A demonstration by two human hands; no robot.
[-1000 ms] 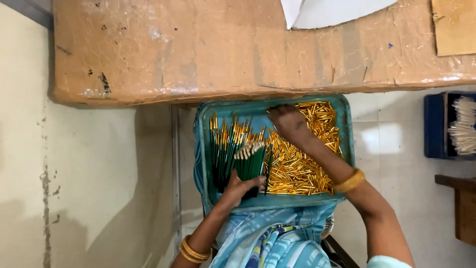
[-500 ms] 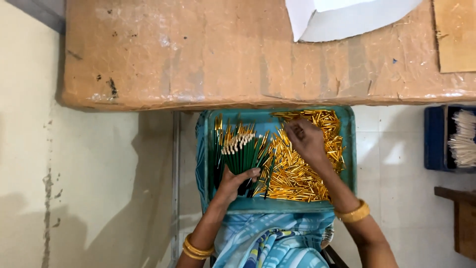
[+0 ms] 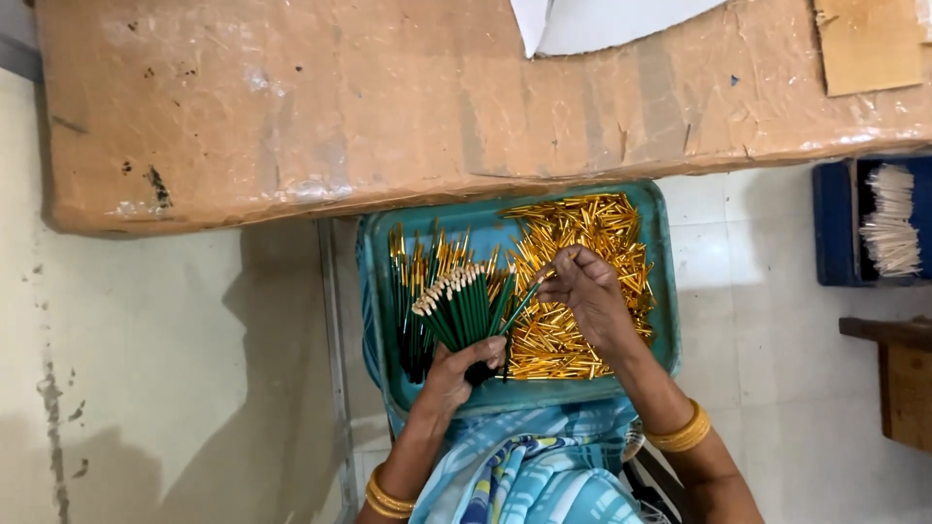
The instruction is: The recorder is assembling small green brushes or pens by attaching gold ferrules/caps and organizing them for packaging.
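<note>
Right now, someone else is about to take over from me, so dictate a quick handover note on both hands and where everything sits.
Left hand: gripping a fanned bundle of green sticks by its lower end, over the teal tray on the lap.
Right hand: pinching one single green stick at its tip, above the gold caps.
Done: a row of gold-tipped sticks lies at the tray's left.
Left: the bundle in hand shows bare pale ends; many loose caps fill the tray's right side.

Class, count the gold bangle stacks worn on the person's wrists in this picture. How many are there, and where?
2: one bangle stack on the left wrist, bottom edge; one bangle stack on the right wrist, below the teal tray.
</note>
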